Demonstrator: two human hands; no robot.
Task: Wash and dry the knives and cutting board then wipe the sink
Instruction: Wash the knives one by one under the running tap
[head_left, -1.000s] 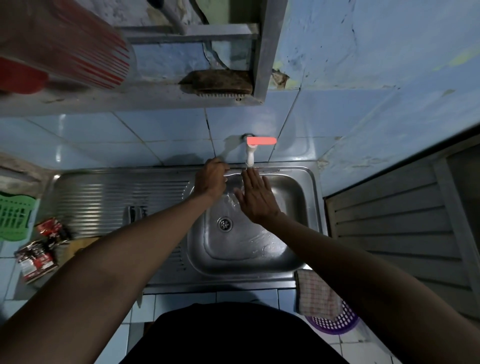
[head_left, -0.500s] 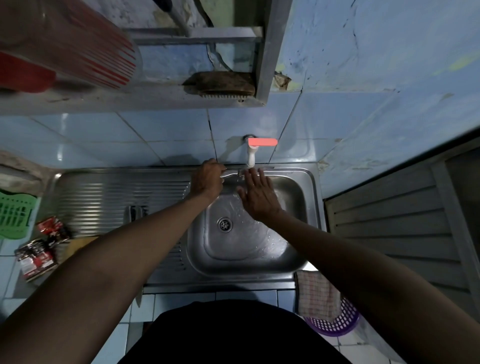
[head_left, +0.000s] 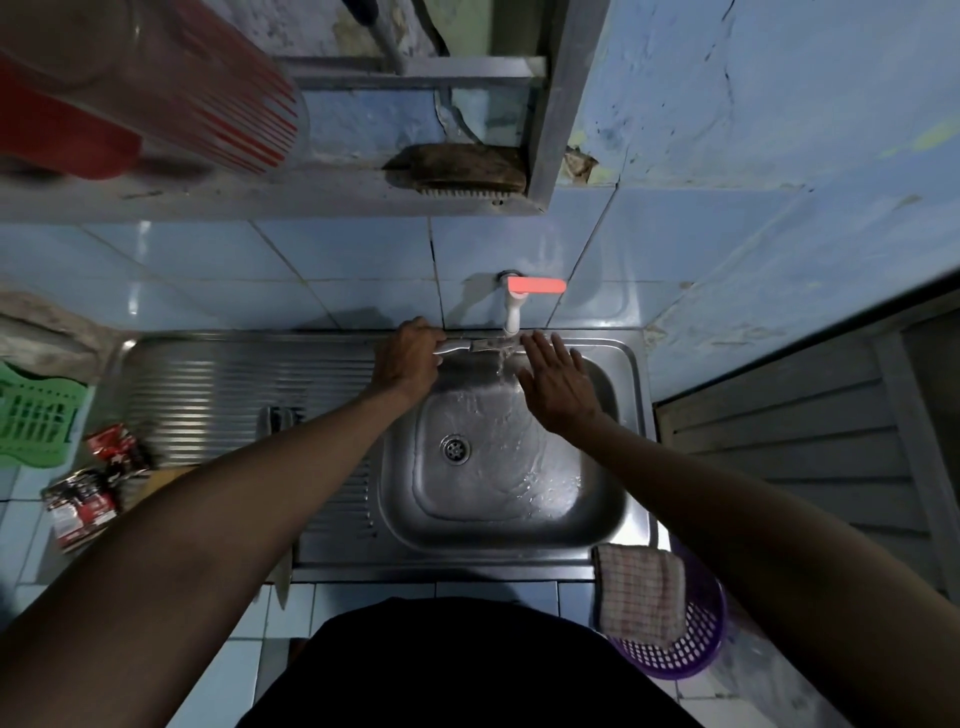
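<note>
My left hand (head_left: 408, 361) grips the handle of a steel knife (head_left: 475, 345), whose blade lies level under the white tap (head_left: 511, 312) with the red lever. Water runs off the blade into the steel sink (head_left: 618, 499). My right hand (head_left: 556, 384) hovers with straight fingers just right of the stream, apart from the blade. More knife handles (head_left: 280, 415) lie on the ribbed drainboard (head_left: 208, 395). A wooden cutting board (head_left: 156, 480) shows partly under my left forearm.
A checked cloth (head_left: 639, 592) hangs over the sink's front right corner above a purple basket (head_left: 691, 649). A green rack (head_left: 34, 415) and red sachets (head_left: 88, 493) sit at the left. A scrub brush (head_left: 457, 169) rests on the shelf above. Slatted panel at right.
My right hand has slid off the blade and moved to the right of the stream. The knife has stayed under the running tap in my left hand.
</note>
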